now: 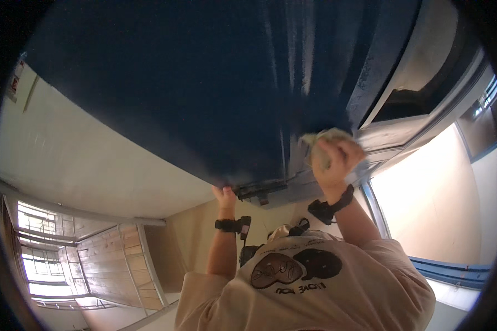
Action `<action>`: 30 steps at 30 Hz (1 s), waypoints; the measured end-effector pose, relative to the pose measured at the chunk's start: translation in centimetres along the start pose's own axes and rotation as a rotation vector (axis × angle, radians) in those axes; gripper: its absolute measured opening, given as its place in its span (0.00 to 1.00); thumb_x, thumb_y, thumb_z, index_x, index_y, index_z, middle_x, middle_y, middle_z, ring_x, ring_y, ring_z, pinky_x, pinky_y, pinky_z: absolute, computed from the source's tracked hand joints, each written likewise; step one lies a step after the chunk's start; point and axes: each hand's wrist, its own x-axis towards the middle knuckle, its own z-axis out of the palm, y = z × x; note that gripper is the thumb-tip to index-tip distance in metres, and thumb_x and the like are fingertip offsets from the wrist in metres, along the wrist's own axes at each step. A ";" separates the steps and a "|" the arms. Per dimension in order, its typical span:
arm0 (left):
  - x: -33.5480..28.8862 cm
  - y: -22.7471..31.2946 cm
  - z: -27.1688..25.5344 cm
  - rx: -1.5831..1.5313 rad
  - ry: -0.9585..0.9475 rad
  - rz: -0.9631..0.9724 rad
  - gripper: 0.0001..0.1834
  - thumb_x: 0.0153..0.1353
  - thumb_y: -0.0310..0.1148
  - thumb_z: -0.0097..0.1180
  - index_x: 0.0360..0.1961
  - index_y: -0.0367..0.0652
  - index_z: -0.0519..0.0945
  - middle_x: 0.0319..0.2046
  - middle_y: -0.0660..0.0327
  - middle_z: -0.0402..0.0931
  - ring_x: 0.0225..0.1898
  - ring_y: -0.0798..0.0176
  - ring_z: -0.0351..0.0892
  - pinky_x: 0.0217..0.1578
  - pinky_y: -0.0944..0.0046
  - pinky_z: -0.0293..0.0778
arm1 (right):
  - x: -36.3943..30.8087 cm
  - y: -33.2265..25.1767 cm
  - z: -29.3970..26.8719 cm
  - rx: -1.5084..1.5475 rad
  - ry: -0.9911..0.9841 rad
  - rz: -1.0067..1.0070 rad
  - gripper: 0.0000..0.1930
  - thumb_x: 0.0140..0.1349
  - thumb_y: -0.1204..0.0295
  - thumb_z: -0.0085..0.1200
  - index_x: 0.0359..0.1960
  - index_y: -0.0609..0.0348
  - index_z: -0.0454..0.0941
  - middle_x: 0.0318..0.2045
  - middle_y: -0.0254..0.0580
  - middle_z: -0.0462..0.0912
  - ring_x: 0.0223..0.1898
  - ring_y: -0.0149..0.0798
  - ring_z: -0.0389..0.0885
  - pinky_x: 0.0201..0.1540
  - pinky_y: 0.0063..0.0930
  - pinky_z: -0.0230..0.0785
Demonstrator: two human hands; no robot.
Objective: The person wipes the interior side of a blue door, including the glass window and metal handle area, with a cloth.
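A large dark blue door (pixel 193 94) fills the upper part of the view, with pale streaks running along its surface. My right hand (pixel 341 160) is closed round a pale, crumpled cloth (pixel 328 135), pressed to the blue surface near the door's right side. Slight blur softens this hand and the cloth. At the door's lower edge, my left hand (pixel 224 197) grips the rim, its fingers partly hidden. Just right of it sits a dark metal latch (pixel 262 191). Black bands with small devices circle both wrists.
A pale wall (pixel 94 149) runs along the left. Beyond it stand a metal-framed bunk with a ladder (pixel 131 265) and barred windows (pixel 38 248). At the right are a door frame (pixel 374 207) and a brightly lit wall (pixel 425 193) with a blue lower band.
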 end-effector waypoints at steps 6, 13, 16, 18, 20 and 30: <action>0.3 -1.3 -0.4 0.016 -0.090 0.032 0.47 0.48 0.69 0.51 0.49 0.31 0.67 0.43 0.58 0.69 0.45 0.62 0.68 0.46 0.61 0.66 | -8.2 3.9 -1.3 0.062 -0.312 -0.097 0.18 0.41 0.70 0.66 0.37 0.39 0.79 0.37 0.30 0.69 0.40 0.37 0.66 0.42 0.35 0.55; 0.2 -0.3 -0.1 0.173 -0.007 0.077 0.46 0.50 0.67 0.50 0.52 0.31 0.65 0.46 0.55 0.69 0.49 0.59 0.68 0.51 0.59 0.63 | -0.8 -1.6 -0.3 0.071 -0.145 -0.015 0.17 0.43 0.70 0.64 0.38 0.43 0.79 0.37 0.30 0.72 0.39 0.36 0.67 0.43 0.32 0.54; 0.3 -0.6 -0.5 0.092 -0.052 0.088 0.44 0.52 0.64 0.50 0.53 0.31 0.64 0.48 0.54 0.68 0.50 0.58 0.66 0.52 0.59 0.62 | 3.2 -4.6 0.8 0.153 -0.137 -0.045 0.17 0.44 0.69 0.63 0.39 0.43 0.80 0.38 0.29 0.73 0.39 0.35 0.67 0.42 0.31 0.53; 0.2 -0.6 -0.6 0.137 -0.050 0.081 0.45 0.52 0.64 0.50 0.54 0.32 0.63 0.48 0.54 0.67 0.51 0.58 0.66 0.52 0.59 0.62 | 5.1 -6.3 2.0 0.183 -0.091 -0.042 0.17 0.44 0.69 0.63 0.39 0.42 0.80 0.38 0.28 0.73 0.39 0.34 0.67 0.41 0.31 0.53; 0.4 -0.2 -0.3 0.174 -0.054 0.076 0.45 0.52 0.65 0.50 0.55 0.32 0.63 0.49 0.54 0.67 0.52 0.58 0.65 0.53 0.59 0.61 | 6.2 -7.8 2.3 0.205 -0.041 -0.041 0.16 0.44 0.68 0.62 0.39 0.41 0.80 0.39 0.27 0.73 0.40 0.33 0.67 0.41 0.30 0.52; 1.4 -0.4 -0.1 0.135 -0.091 0.105 0.50 0.49 0.69 0.49 0.56 0.32 0.62 0.49 0.53 0.66 0.52 0.57 0.65 0.52 0.58 0.61 | -0.3 -7.6 1.9 0.211 -0.313 -0.209 0.16 0.45 0.65 0.61 0.40 0.33 0.79 0.36 0.19 0.71 0.39 0.30 0.66 0.42 0.29 0.51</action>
